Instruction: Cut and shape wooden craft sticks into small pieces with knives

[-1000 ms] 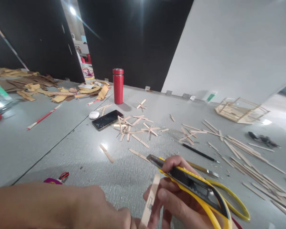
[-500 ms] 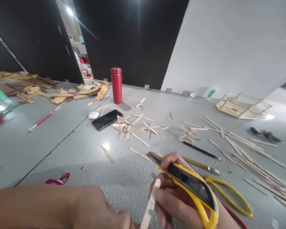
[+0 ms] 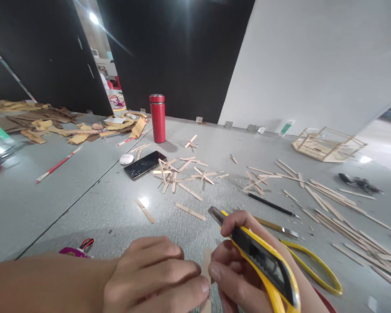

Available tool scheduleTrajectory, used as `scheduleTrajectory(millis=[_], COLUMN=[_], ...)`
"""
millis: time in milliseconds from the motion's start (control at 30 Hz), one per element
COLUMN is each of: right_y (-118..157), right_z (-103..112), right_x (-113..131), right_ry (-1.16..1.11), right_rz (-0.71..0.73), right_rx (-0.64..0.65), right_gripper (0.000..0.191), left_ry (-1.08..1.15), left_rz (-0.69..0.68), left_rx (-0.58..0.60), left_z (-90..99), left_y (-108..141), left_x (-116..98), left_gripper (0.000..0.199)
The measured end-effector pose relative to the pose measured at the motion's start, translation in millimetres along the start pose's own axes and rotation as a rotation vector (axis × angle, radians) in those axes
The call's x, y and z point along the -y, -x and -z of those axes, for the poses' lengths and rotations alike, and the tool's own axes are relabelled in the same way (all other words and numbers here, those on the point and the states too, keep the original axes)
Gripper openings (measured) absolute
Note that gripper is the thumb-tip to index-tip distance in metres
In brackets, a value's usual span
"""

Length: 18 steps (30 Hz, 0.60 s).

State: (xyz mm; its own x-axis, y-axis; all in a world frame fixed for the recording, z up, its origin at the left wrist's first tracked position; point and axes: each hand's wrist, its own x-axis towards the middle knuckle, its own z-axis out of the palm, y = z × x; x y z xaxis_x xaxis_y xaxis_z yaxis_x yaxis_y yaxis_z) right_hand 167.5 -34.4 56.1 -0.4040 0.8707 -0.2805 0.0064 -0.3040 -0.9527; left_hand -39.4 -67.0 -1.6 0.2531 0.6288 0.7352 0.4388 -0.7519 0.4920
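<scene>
My right hand (image 3: 239, 261) is closed around a yellow and black utility knife (image 3: 260, 256), its blade end pointing up and left. Just left of its thumb is a wooden craft stick (image 3: 207, 261), partly covered by my fingers and blurred. My left hand (image 3: 159, 274) lies across the stick, fingers curled and tips pressed at it. The mark and notch on the stick are hidden. Ahead on the table lie a notched craft stick (image 3: 190, 211) and another short craft stick (image 3: 145, 211).
Craft sticks (image 3: 172, 171) are heaped beside a phone (image 3: 145, 164), a white earbud case (image 3: 127, 159) and a red flask (image 3: 158, 119). Right stand a wooden stick frame (image 3: 327, 145), loose strips (image 3: 345, 226), a black pencil (image 3: 273, 205) and yellow-handled scissors (image 3: 316, 265).
My left hand has moved right and turned, its fingers now covering the stick. The stick has dropped lower and its notch no longer shows. The knife stays in my right hand.
</scene>
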Motion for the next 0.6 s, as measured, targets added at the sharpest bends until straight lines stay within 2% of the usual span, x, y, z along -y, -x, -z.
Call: scheduleTrajectory(millis=[33, 67, 167, 233, 300, 400, 500, 600], right_y=[-0.5, -0.9, -2.0, -2.9, -4.5, -8.2, -11.7, -14.0], right_z=[-0.5, -0.6, -0.2, -0.5, -1.6, -3.1, -2.2, -0.4], right_x=[0.1, -0.3, -4.5, -9.0, -13.9, -20.8, -25.0, -24.8], right_ry=[0.032, 0.068, 0.260, 0.395, 0.399, 0.234, 0.108, 0.062], right_rz=[0.006, 0.025, 0.179, 0.305, 0.325, 0.171, 0.060, 0.037], right_rx=[-0.004, -0.015, -0.126, -0.226, -0.247, -0.188, -0.119, -0.090], right_gripper=[0.057, 0.054, 0.038, 0.027, 0.026, 0.034, 0.043, 0.046], left_ry=[0.074, 0.198, 0.467, 0.662, 0.844, 0.955, 0.899, 0.917], left_rz=[0.005, -0.031, 0.335, 0.565, 0.700, 0.774, 0.776, 0.773], left_rx=[-0.039, 0.047, 0.061, 0.081, 0.133, 0.204, 0.247, 0.201], left_z=[0.0, 0.0, 0.0, -0.2, -0.7, -1.2, -2.8, -6.6], left_y=[-7.9, -15.8, -33.1, -37.6, -38.4, -38.5, -40.6, -43.1], left_x=[2.1, 4.5, 10.5, 12.0, 12.2, 12.8, 16.6, 23.0], left_gripper=[0.035, 0.030, 0.007, 0.012, 0.018, 0.026, 0.033, 0.020])
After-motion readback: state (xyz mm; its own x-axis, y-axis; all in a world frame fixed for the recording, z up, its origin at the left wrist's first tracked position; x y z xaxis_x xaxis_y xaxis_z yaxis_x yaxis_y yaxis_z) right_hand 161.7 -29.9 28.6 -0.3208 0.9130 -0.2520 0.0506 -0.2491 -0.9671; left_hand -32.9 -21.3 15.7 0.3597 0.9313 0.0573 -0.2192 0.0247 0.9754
